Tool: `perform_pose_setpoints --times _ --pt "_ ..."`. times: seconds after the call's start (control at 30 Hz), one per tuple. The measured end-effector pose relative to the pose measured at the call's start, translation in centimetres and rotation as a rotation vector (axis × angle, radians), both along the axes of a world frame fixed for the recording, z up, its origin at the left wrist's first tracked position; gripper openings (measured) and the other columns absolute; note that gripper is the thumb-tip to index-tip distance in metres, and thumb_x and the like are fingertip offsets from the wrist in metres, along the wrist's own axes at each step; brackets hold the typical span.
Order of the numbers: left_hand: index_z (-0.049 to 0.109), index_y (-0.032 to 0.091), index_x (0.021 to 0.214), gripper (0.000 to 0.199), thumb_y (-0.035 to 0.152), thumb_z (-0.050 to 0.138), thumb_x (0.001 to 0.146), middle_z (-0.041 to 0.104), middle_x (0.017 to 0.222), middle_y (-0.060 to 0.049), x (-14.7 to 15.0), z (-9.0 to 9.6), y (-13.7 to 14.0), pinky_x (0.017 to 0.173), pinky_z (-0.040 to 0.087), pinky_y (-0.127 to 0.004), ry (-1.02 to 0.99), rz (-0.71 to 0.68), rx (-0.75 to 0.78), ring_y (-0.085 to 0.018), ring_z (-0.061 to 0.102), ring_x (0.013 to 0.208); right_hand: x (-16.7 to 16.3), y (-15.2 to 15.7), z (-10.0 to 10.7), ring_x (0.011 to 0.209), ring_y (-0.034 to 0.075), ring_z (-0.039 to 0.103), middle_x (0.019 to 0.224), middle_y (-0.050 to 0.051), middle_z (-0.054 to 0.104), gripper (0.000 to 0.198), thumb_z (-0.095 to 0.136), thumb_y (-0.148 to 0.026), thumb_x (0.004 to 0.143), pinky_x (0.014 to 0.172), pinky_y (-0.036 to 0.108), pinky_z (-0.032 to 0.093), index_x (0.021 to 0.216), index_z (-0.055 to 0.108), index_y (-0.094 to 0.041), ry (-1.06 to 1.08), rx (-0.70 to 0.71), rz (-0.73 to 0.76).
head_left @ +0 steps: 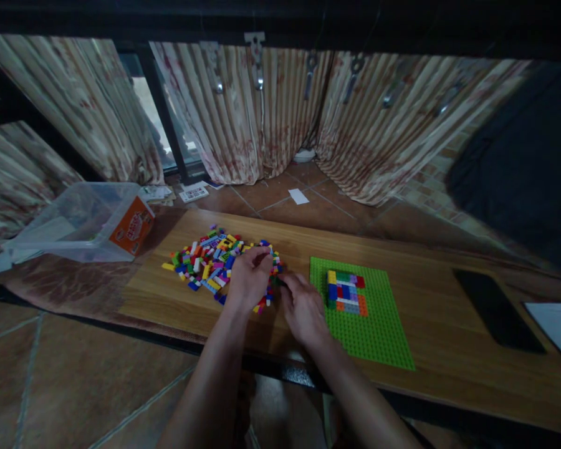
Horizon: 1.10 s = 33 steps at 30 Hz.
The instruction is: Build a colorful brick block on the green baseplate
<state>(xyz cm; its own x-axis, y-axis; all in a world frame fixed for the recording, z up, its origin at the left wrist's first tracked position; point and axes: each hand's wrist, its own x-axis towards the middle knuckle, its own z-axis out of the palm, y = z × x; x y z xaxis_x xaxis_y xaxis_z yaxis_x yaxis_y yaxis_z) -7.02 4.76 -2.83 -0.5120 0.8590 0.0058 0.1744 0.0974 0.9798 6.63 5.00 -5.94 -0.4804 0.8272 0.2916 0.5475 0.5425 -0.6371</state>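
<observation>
My left hand [251, 279] is over the right part of a heap of loose toy building bricks [217, 259], its fingers curled in, and whatever is in them is hidden. Just right of the heap, my right hand [305, 307] has its fingers bent and drawn together toward the left hand. Something small and dark is near its fingertips, too dim to name. To its right lies a green baseplate [383, 330], which bears a low block of multicoloured bricks [348, 293] at its upper left.
The wooden table [154, 293] carries a dark flat slab [498, 308] and a white sheet [558, 327] at the right. A clear plastic bin [84, 237] with an orange label stands at the left. Curtains [280, 118] hang behind, and a dark shape [528, 156] fills the upper right.
</observation>
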Motion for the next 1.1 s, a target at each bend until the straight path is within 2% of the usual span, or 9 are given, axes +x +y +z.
perform_pose_setpoints --times 0.1,0.23,0.33,0.4,0.53,0.63,0.77,0.93,1.1 --pt "0.071 0.013 0.098 0.027 0.028 0.061 0.079 0.073 0.09 -0.006 0.1 0.0 0.0 0.077 0.05 -0.029 0.056 -0.036 -0.009 -0.018 0.065 0.082 0.9 0.0 0.7 0.096 0.022 0.063 0.107 0.011 0.065 0.032 0.042 -0.013 0.091 0.087 0.036 0.05 0.115 0.063 -0.016 0.079 -0.009 -0.042" --pt "0.073 0.016 0.096 0.024 0.03 0.06 0.081 0.073 0.091 -0.005 0.8 0.1 -0.2 0.079 0.049 -0.027 0.068 -0.239 0.006 -0.017 0.065 0.084 2.3 0.3 1.9 0.095 0.02 0.063 0.104 0.008 0.066 0.03 0.044 -0.016 0.091 0.085 0.035 0.051 0.113 0.064 -0.02 0.225 -0.01 -0.056" --pt "0.074 0.016 0.089 0.023 0.031 0.058 0.083 0.072 0.082 -0.003 1.9 0.1 -0.3 0.072 0.048 -0.025 -0.006 -0.388 -0.001 -0.015 0.064 0.076 3.4 0.6 2.4 0.095 0.019 0.063 0.102 0.007 0.066 0.026 0.048 -0.019 0.09 0.084 0.034 0.051 0.11 0.066 -0.02 0.335 -0.041 -0.079" --pt "0.074 0.016 0.087 0.023 0.032 0.059 0.083 0.07 0.077 -0.002 2.8 0.2 -0.2 0.066 0.047 -0.024 -0.084 -0.431 -0.022 -0.013 0.061 0.069 4.1 0.8 2.5 0.095 0.019 0.063 0.102 0.007 0.068 0.023 0.051 -0.022 0.09 0.085 0.035 0.051 0.107 0.067 -0.02 0.408 -0.082 -0.119" --pt "0.072 0.014 0.083 0.021 0.034 0.066 0.079 0.066 0.068 -0.001 4.6 0.5 -0.1 0.059 0.045 -0.021 -0.287 -0.428 -0.055 -0.011 0.059 0.062 5.1 1.2 2.4 0.09 0.018 0.065 0.101 0.006 0.07 0.021 0.06 -0.03 0.085 0.082 0.035 0.051 0.102 0.069 -0.021 0.61 -0.253 -0.219" --pt "0.07 0.014 0.082 0.022 0.033 0.073 0.073 0.067 0.069 -0.001 5.9 0.9 -0.1 0.06 0.048 -0.02 -0.506 -0.401 -0.093 -0.01 0.062 0.063 5.8 1.4 2.4 0.082 0.017 0.064 0.092 0.003 0.071 0.023 0.068 -0.033 0.078 0.077 0.033 0.051 0.099 0.071 -0.022 0.763 -0.399 -0.27" --pt "0.068 0.013 0.081 0.026 0.029 0.081 0.066 0.068 0.07 -0.002 7.0 1.3 0.1 0.063 0.05 -0.021 -0.696 -0.374 -0.124 -0.011 0.065 0.063 6.9 1.5 2.5 0.078 0.013 0.06 0.084 -0.001 0.068 0.027 0.076 -0.031 0.071 0.075 0.029 0.048 0.098 0.073 -0.025 0.899 -0.52 -0.248" --pt "0.067 0.013 0.079 0.022 0.028 0.079 0.068 0.067 0.069 -0.001 8.2 1.1 0.4 0.062 0.05 -0.02 -0.674 -0.389 -0.161 -0.01 0.064 0.061 8.2 1.4 2.5 0.079 0.013 0.06 0.084 -0.001 0.068 0.025 0.077 -0.03 0.07 0.076 0.029 0.048 0.095 0.074 -0.026 0.884 -0.55 -0.223" --pt "0.066 0.014 0.077 0.018 0.03 0.073 0.072 0.064 0.066 0.001 9.2 0.4 0.6 0.058 0.043 -0.019 -0.524 -0.468 -0.164 -0.008 0.06 0.06 9.9 1.9 3.0 0.074 0.014 0.059 0.08 -0.001 0.066 0.024 0.076 -0.034 0.071 0.071 0.03 0.048 0.093 0.074 -0.025 0.793 -0.536 -0.209"
